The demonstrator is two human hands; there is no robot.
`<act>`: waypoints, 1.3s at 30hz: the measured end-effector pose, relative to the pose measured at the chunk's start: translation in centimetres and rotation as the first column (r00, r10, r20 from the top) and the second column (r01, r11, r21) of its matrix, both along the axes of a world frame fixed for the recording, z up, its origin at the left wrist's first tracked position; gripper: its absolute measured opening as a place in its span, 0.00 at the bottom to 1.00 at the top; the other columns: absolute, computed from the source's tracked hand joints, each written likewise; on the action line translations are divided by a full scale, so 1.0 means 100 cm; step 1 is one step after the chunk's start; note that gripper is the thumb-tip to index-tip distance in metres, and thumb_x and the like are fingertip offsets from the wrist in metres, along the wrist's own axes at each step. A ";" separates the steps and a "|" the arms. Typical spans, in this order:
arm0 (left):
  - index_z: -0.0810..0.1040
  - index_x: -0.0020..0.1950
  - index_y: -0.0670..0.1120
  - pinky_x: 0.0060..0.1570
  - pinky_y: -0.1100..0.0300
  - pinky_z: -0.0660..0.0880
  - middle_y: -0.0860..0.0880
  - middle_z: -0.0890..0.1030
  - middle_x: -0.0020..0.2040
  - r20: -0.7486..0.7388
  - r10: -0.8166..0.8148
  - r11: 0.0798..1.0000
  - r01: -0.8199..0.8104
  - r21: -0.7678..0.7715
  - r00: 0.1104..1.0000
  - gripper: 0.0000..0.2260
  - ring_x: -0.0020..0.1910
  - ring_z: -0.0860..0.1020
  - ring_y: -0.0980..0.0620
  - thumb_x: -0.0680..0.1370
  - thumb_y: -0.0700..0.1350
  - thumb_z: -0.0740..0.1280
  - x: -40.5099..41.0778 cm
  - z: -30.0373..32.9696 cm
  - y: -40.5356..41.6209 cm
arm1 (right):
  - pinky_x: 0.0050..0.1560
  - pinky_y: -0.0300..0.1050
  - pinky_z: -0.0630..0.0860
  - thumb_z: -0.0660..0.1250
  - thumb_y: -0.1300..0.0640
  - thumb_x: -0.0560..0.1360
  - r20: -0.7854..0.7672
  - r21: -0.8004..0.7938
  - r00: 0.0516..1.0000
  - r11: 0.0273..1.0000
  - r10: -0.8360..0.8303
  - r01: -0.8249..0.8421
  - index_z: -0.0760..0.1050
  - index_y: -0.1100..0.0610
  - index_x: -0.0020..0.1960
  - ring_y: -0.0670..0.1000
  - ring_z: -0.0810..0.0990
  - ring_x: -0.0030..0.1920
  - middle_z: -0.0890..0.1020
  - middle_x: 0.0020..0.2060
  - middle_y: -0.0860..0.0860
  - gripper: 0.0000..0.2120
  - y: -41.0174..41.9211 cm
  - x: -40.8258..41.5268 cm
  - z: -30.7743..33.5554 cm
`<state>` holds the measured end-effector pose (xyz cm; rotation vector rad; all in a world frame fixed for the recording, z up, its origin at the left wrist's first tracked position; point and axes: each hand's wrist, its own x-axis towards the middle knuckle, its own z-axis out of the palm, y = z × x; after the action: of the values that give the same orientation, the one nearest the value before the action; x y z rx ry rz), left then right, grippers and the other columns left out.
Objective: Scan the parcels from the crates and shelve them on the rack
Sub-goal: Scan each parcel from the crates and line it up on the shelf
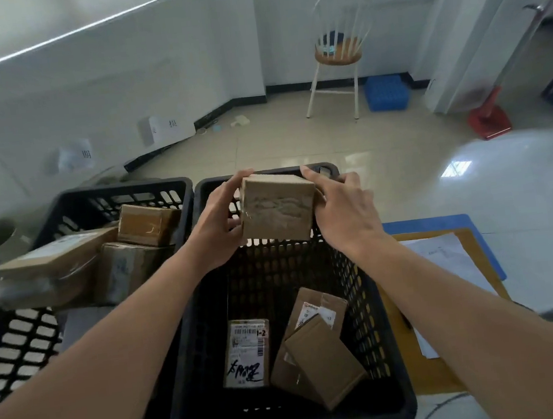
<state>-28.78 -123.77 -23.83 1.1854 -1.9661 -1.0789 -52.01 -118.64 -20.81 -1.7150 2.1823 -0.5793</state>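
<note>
1. a small brown cardboard parcel [276,207] is held up in the air above the far end of the black crate [393,351] in the middle; it is tilted a little, with a taped face turned toward the camera
2. the left hand [217,228] grips the parcel's left side, fingers curled over its top left corner and thumb low on its near face; the right hand [344,212] holds the right side, index finger laid along the top right edge, the other fingers wrapped behind
3. inside that crate, on its bottom, lie 3 more boxes: a labelled parcel [248,353] with a barcode and black handwriting on the left; a plain box [324,367] tilted on the right; another labelled box [316,311] partly under it
4. a second black crate [18,345] stands just beside, on the left, touching or nearly so; it is piled with several brown parcels [101,256], the top ones rising above its rim
5. to the right of the middle crate, papers [446,262] lie on a brown and blue surface
6. further off on the tiled floor: a white chair [336,54] with a wooden seat, a blue bin [386,93] beside it and a red dustpan [488,116] near the door frame
</note>
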 end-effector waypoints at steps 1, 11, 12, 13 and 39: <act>0.63 0.79 0.66 0.51 0.46 0.86 0.51 0.65 0.74 0.012 0.001 1.000 -0.001 0.013 1.000 0.47 0.75 0.68 0.45 0.73 0.28 0.76 0.000 0.002 0.002 | 0.60 0.59 0.76 0.62 0.51 0.86 0.002 -0.006 1.000 1.000 0.013 -0.013 0.60 0.31 0.81 0.63 0.73 0.56 0.68 0.65 0.57 0.28 0.000 0.001 -0.001; 0.74 0.78 0.58 0.58 0.40 0.83 0.38 0.73 0.76 -0.634 0.108 0.707 0.389 0.591 0.766 0.36 0.67 0.79 0.35 0.77 0.26 0.63 0.017 0.020 0.005 | 0.63 0.63 0.79 0.63 0.55 0.86 0.035 -0.082 0.998 0.995 0.056 -0.053 0.67 0.32 0.79 0.65 0.75 0.60 0.67 0.69 0.57 0.26 0.004 0.005 -0.007; 0.77 0.76 0.55 0.56 0.41 0.83 0.38 0.73 0.77 -0.658 0.192 0.676 0.389 0.627 0.728 0.29 0.66 0.79 0.36 0.79 0.32 0.61 0.017 0.023 0.004 | 0.63 0.63 0.78 0.62 0.54 0.87 0.021 -0.079 0.998 0.995 0.062 -0.060 0.67 0.33 0.79 0.66 0.74 0.61 0.67 0.70 0.57 0.25 0.005 0.006 -0.005; 0.79 0.74 0.53 0.57 0.40 0.82 0.38 0.72 0.78 -0.659 0.249 0.665 0.369 0.649 0.710 0.23 0.65 0.79 0.36 0.81 0.38 0.61 0.016 0.027 0.004 | 0.63 0.63 0.78 0.61 0.53 0.87 0.007 -0.076 0.997 0.995 0.071 -0.070 0.67 0.33 0.79 0.66 0.73 0.62 0.67 0.71 0.57 0.24 0.005 0.008 -0.004; 0.64 0.83 0.55 0.65 0.47 0.81 0.43 0.76 0.69 -0.391 0.214 0.944 -0.086 0.319 0.895 0.51 0.63 0.83 0.47 0.66 0.36 0.85 0.063 0.052 -0.021 | 0.60 0.39 0.69 0.61 0.46 0.86 0.129 0.004 0.934 0.942 0.332 -0.335 0.69 0.39 0.79 0.46 0.76 0.69 0.78 0.72 0.45 0.21 0.020 0.038 0.057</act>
<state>-22.44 -125.87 -18.60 1.1164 -1.3911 -1.4429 -48.25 -116.65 -15.13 -1.9216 1.7504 -0.5494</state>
